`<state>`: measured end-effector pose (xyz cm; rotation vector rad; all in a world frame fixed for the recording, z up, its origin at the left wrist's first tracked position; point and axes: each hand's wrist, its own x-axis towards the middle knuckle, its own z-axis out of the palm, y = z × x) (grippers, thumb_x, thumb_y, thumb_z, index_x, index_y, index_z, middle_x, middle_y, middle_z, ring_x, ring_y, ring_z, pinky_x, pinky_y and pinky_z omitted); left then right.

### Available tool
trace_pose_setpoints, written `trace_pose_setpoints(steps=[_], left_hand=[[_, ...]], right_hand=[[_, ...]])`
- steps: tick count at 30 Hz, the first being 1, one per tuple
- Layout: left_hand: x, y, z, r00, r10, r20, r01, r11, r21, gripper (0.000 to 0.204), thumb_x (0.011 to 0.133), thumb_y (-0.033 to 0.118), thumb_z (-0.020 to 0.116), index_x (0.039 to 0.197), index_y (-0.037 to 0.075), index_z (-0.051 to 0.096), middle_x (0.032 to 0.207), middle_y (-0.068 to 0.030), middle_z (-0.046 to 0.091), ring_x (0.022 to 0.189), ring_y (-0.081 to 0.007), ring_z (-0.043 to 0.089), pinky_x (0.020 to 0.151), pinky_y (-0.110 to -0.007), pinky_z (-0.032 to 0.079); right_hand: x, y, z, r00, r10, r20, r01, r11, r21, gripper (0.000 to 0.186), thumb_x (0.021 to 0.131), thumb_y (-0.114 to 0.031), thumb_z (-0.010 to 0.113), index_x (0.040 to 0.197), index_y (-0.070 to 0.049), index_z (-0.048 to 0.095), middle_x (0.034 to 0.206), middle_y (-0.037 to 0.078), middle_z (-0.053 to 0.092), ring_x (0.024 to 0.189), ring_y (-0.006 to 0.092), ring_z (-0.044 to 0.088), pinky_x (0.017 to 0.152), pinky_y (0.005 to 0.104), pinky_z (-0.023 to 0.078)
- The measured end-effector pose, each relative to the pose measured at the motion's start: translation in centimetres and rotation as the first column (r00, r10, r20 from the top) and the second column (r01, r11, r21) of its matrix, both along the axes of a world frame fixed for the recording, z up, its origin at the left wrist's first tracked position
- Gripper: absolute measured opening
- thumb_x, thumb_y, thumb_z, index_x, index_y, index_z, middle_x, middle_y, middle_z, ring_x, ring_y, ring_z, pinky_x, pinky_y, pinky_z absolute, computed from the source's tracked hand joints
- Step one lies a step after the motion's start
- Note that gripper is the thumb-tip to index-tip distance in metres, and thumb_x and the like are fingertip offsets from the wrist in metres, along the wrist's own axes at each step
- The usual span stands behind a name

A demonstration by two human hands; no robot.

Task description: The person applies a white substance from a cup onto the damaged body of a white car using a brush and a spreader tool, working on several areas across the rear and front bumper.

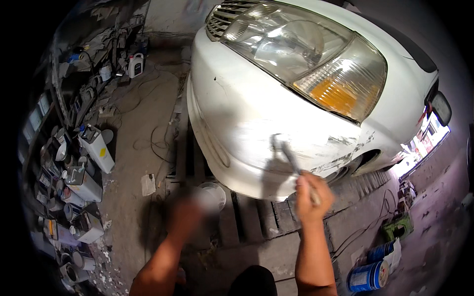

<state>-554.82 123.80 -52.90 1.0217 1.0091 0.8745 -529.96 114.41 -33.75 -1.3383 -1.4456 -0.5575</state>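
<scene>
In my right hand [313, 197] is a slim brush [292, 157], its pale handle end sticking out below my closed fingers. Its head is at the white front bumper [237, 113], below the headlight [296, 44]; a soft blur hides whether it touches. Dark scrapes mark the bumper's corner to the right of the brush. My left hand [186, 212] is lower and to the left, smeared so that its fingers do not show. Right beside it is a round white tub [216, 196]; whether I grip the tub cannot be made out.
Several metal cans [84, 185] and paint tins crowd the left side. A white jug [136, 65] stands farther back. Slatted boards [252, 217] lie under the car. Blue tins [368, 276], a green box [397, 227] and a loose cable [365, 224] are at right.
</scene>
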Motion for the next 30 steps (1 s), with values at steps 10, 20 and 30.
trace_pose_setpoints(steps=[10, 20, 30], left_hand=[[0.0, -0.7, -0.4, 0.995, -0.019, 0.101, 0.020, 1.000, -0.005, 0.016, 0.088, 0.018, 0.057, 0.087, 0.002, 0.060, 0.078, -0.0050, 0.061, 0.069, -0.0105, 0.058, 0.066, -0.026, 0.047], [0.3, -1.2, 0.5, 0.994, -0.044, 0.103, 0.036, 0.996, 0.080, 0.016, 0.088, 0.017, 0.057, 0.087, 0.001, 0.059, 0.078, -0.0043, 0.060, 0.071, -0.0100, 0.056, 0.070, -0.026, 0.047], [3.2, -3.1, 1.8, 0.991, -0.042, -0.130, 0.088, 0.924, 0.373, 0.020, 0.084, 0.015, 0.064, 0.073, -0.001, 0.060, 0.114, -0.0140, 0.057, 0.093, -0.0134, 0.057, 0.074, -0.028, 0.044]], right_hand=[[0.8, -0.9, -1.3, 0.999, -0.034, 0.014, 0.035, 0.999, -0.026, 0.013, 0.077, -0.005, 0.068, 0.090, 0.000, 0.066, 0.071, 0.011, 0.061, 0.061, 0.0191, 0.059, 0.057, 0.0283, 0.046], [1.2, -4.0, -1.0, 0.984, -0.110, -0.139, 0.090, 0.985, -0.144, 0.013, 0.080, -0.006, 0.066, 0.089, 0.002, 0.063, 0.081, 0.007, 0.062, 0.072, 0.0121, 0.056, 0.064, 0.0246, 0.044], [-4.0, -3.1, -4.4, 0.957, 0.282, -0.069, -0.268, 0.768, -0.582, 0.016, 0.072, -0.011, 0.070, 0.085, -0.005, 0.062, 0.076, 0.012, 0.062, 0.068, 0.0291, 0.061, 0.061, 0.0342, 0.048]])
